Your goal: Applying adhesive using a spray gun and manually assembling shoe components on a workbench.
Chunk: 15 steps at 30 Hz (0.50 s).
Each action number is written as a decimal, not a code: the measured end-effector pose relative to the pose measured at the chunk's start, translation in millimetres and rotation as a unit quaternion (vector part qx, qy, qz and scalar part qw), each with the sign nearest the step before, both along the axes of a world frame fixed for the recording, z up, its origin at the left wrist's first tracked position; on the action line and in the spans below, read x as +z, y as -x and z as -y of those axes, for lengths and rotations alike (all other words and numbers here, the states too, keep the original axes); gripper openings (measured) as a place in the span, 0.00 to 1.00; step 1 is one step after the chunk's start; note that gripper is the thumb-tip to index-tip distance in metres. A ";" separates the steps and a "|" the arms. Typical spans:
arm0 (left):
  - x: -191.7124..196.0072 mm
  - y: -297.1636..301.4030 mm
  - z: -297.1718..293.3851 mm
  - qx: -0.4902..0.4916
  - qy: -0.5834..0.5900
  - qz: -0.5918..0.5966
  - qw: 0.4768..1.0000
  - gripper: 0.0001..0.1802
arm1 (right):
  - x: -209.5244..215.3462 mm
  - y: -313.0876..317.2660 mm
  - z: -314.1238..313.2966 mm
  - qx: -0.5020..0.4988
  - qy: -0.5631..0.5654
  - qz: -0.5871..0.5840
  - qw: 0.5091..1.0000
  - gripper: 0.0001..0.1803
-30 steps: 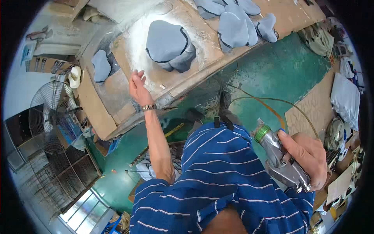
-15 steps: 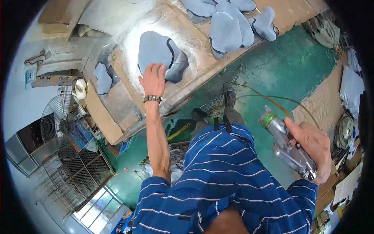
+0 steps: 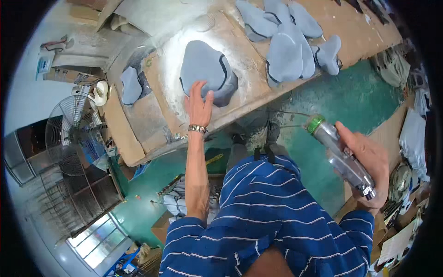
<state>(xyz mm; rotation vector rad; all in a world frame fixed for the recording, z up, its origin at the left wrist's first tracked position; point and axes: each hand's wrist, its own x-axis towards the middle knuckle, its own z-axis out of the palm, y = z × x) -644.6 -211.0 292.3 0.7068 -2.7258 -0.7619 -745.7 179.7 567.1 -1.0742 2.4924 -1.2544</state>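
My left hand [image 3: 198, 102], with a watch on its wrist, reaches over the near edge of the bench. Its fingers are apart, the tips at the near edge of a smooth grey saddle-shaped piece [image 3: 203, 64] with a black band and a darker side. Whether they press on it I cannot tell. A whitish dusting surrounds this piece. Off to the right, over the floor, my right hand [image 3: 369, 157] is closed around a metal spray gun [image 3: 339, 154] with a green collar, its collar end pointing up and left. The trigger is mostly hidden.
More grey saddle-shaped pieces [image 3: 284, 53] lie at the bench's far right, and one smaller piece [image 3: 131, 86] at its left. Cardboard [image 3: 121, 124] covers the bench. A caged fan [image 3: 71, 134] stands at the left. Bags [image 3: 413, 138] and clutter line the right side above the green floor [image 3: 323, 189].
The view has shifted, so the bench and pieces appear lower and further right. My left hand remains at the grey piece. The spray gun is now held a little higher in the picture.
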 end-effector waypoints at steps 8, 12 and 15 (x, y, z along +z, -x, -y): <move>8.6 -58.7 -1.2 0.080 -0.104 -0.287 0.949 0.21 | 26.7 -7.3 58.3 0.113 -0.047 0.016 0.992 0.36; -38.0 -124.2 -3.2 0.181 -0.190 -0.217 0.940 0.17 | 38.4 -10.8 91.6 0.129 -0.069 0.006 0.989 0.36; -94.2 -177.6 -4.1 0.239 -0.253 -0.172 0.922 0.17 | 43.0 -7.3 108.3 0.143 -0.074 0.007 0.987 0.35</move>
